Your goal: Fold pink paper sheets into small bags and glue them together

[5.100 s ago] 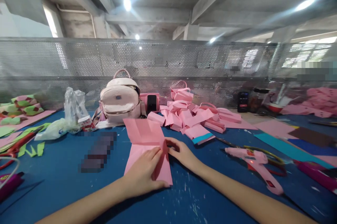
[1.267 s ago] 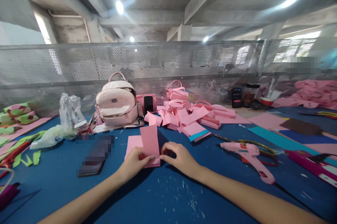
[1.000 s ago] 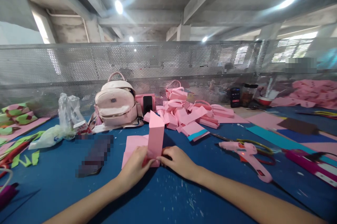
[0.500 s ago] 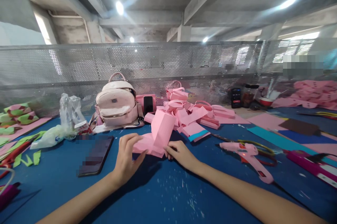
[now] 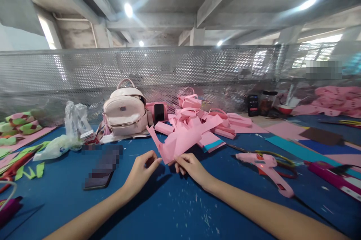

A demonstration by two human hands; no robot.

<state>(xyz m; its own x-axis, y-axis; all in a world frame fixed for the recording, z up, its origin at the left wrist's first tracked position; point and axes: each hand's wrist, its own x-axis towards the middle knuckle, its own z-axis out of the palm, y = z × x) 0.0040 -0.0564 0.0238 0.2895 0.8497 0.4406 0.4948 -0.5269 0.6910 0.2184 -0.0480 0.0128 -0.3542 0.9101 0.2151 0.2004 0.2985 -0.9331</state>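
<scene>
A folded pink sheet piece (image 5: 180,142), looking like felt or craft foam, stands tilted just above the table in front of me. My right hand (image 5: 193,168) pinches its lower edge between thumb and fingers. Just left of the piece is my left hand (image 5: 143,170), its fingers curled and a gap showing between thumb and forefinger; it appears to hold nothing. A narrow flap of the piece sticks up at its left side. Right behind lies a heap of folded pink pieces (image 5: 191,112), one carrying a blue stripe (image 5: 213,145).
To the right lie a pink glue gun (image 5: 263,163), scissors (image 5: 290,172) and coloured sheets (image 5: 299,150). At left are a phone (image 5: 103,168), a plastic bag (image 5: 76,120) and green scraps (image 5: 39,169). A pale backpack (image 5: 125,112) stands before the mesh partition (image 5: 169,63).
The pink piece has turned and tipped over to the right, its left flap now pointing up. My left hand has come off it; my right hand keeps its pinch.
</scene>
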